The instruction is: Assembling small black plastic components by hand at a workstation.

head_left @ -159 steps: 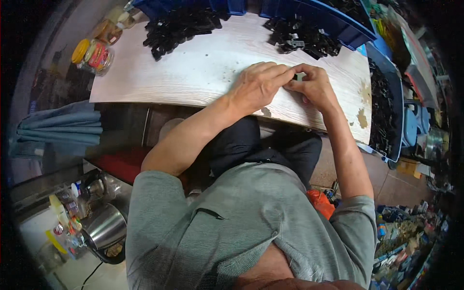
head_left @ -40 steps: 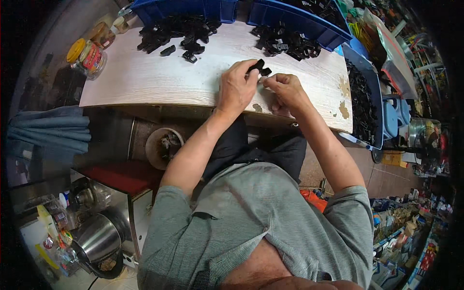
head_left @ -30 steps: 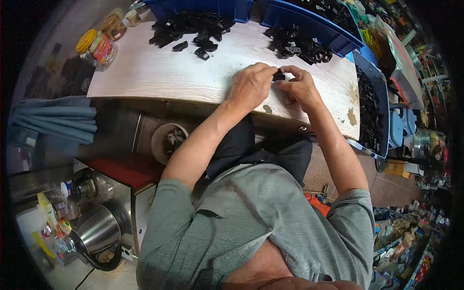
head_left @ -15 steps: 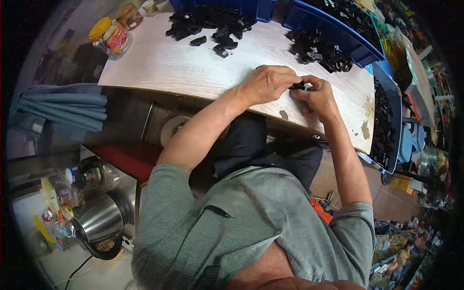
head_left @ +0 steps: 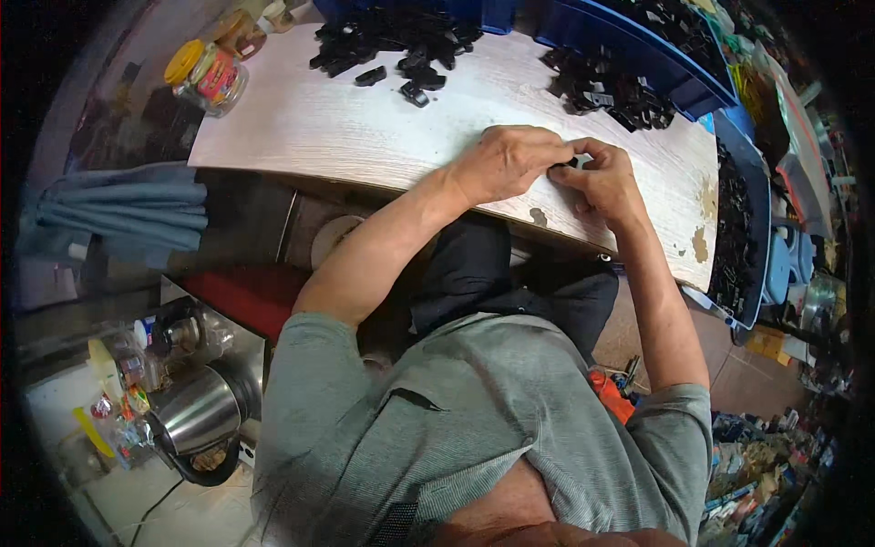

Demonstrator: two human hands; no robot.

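Note:
Above the front part of the white tabletop, my two hands meet around a small black plastic part. My left hand is closed, its fingertips pressed on the part from the left. From the right, my right hand pinches the same part between thumb and fingers. Most of the part is hidden by my fingers. Farther back on the table lie a left heap of black plastic parts and a right heap of similar parts.
Blue bins stand along the back edge. Another blue bin, holding black parts, is at the right. A jar with a yellow lid stands at the left corner. A steel kettle and folded blue cloth are to the left.
Both hands stay together on the black part, with small finger shifts; less of the part shows now. The whole view has shifted slightly.

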